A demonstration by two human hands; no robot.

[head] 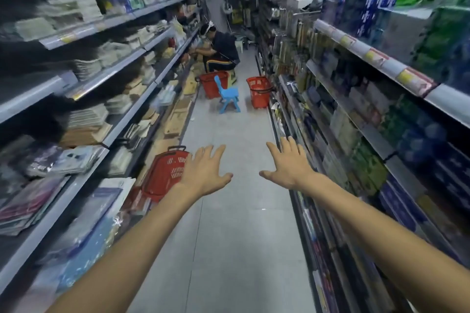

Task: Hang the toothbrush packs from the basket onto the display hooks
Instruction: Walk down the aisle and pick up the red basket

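Shelves (376,58) blur; left hand (204,173) partly hides basket (165,173).

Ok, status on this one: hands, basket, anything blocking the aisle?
Left hand and right hand open, empty, stretched forward. Nearest red basket on floor, left. Blue chair mid-aisle ahead; crouching person beyond.
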